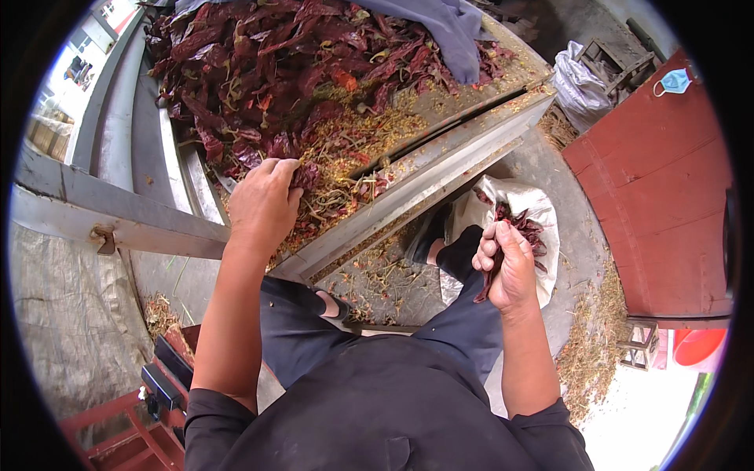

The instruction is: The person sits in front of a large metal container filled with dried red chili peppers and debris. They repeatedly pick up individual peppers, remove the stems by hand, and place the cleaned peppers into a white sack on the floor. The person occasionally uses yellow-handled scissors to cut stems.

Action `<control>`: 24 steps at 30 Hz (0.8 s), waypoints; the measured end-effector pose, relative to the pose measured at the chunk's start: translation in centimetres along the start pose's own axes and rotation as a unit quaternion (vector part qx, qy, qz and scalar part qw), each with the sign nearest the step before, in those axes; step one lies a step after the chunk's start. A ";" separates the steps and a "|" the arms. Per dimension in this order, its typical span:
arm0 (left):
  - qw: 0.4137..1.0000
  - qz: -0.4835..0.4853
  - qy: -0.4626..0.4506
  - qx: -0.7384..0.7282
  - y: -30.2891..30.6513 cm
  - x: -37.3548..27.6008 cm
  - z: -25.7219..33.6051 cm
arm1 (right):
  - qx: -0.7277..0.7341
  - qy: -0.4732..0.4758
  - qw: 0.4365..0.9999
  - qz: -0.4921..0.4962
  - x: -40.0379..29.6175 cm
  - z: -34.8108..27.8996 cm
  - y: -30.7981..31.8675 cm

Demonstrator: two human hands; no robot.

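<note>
A large heap of dark red dried chili peppers (253,65) covers the metal-edged table before me. My left hand (264,200) is at the near edge of this heap, its fingers curled downward. Just beside its thumb and forefinger lies a wrinkled dried pepper (307,175); the palm side is hidden, so whether they grip it is unclear. On the right, my right hand (506,262) is closed around a dried chili pepper (488,285), whose dark end hangs below the fingers. Beneath that hand stands an open white woven sack (545,206) with dried peppers inside.
Yellow seeds and stem scraps (353,147) litter the tabletop. A raised metal rim (412,182) runs along its near side, and a metal beam (147,218) crosses at left. Grey-blue cloth (453,41) lies over the heap. A red metal panel (660,182) stands at right.
</note>
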State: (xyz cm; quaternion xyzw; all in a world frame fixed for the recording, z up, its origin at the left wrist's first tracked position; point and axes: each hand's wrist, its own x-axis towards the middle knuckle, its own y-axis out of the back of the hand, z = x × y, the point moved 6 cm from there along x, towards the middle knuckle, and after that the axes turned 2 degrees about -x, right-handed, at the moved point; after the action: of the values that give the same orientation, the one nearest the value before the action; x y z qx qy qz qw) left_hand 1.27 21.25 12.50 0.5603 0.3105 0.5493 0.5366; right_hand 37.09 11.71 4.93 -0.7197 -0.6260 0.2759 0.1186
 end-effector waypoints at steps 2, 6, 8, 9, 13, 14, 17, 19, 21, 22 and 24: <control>1.000 0.009 0.004 -0.018 -0.1 -0.2 -0.5 | -0.005 -0.001 1.000 -0.011 0.0 0.4 -0.2; 0.997 0.055 -0.007 -0.060 0.1 -0.5 -0.7 | -0.020 -0.013 1.000 0.004 -0.1 1.2 -1.0; 0.990 0.109 -0.021 -0.082 0.6 -1.0 -0.9 | -0.029 -0.022 0.999 -0.009 -0.3 1.6 -1.9; 0.986 0.128 -0.029 -0.106 1.1 -1.0 -0.6 | -0.034 -0.025 0.999 -0.012 -0.4 1.7 -2.1; 0.965 0.159 -0.016 -0.207 3.8 -2.4 1.2 | -0.074 -0.031 0.995 -0.055 -0.4 2.3 -4.1; 0.958 0.155 -0.012 -0.239 4.4 -2.9 2.3 | -0.098 -0.034 0.993 -0.064 -0.6 2.2 -5.0; 0.942 0.160 -0.108 -0.275 4.4 -5.2 4.6 | -0.226 0.001 0.967 -0.121 -1.2 2.2 -8.9; 0.874 0.071 0.023 -0.480 1.3 -7.5 5.2 | -0.258 0.026 0.954 -0.152 -2.0 2.9 -11.2; 0.773 0.040 0.077 -0.628 -2.1 -9.5 6.3 | -0.265 0.039 0.949 -0.167 -2.8 3.9 -13.2; 0.764 -0.007 0.118 -0.635 -2.8 -10.5 6.6 | -0.268 0.047 0.947 -0.172 -2.9 4.0 -13.6; 0.744 0.029 0.092 -0.662 -3.2 -11.0 7.2 | -0.274 0.065 0.942 -0.181 -3.2 4.1 -14.3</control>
State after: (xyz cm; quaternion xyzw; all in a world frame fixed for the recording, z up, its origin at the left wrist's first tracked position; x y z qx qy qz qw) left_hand 6.66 9.77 7.71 0.0201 -0.0995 0.6808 0.7254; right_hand 22.73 10.60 9.72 -0.6151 -0.7882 0.0197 0.0052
